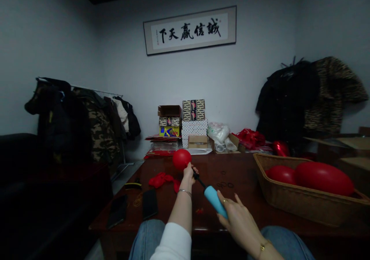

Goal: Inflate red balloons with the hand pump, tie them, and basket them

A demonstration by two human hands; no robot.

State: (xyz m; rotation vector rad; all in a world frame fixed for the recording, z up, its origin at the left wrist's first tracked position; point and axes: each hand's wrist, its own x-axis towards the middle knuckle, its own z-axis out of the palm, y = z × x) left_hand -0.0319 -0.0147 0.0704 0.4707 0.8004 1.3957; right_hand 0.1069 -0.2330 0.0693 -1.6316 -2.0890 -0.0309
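Note:
A round, partly inflated red balloon (181,159) sits at the end of a hand balloon pump (215,201) with a light blue barrel and a black rod. My left hand (189,172) is closed around the balloon's neck and the black nozzle end; the exact join is hidden by the fingers. My right hand (241,220) holds the blue barrel's near end between thumb and palm, some fingers stretched out. The pump slants down from the balloon towards my right. Left of my forearm lie limp red balloons (160,179) on the dark wooden table (239,194).
A wicker basket (303,200) with inflated red balloons (323,178) stands on the right. Two dark phones (149,204) lie front left, near a yellow-and-black tool (133,184). Small dark rings (225,184) lie mid-table. Stacked boxes (194,129) and a plastic bag (219,132) stand at the back.

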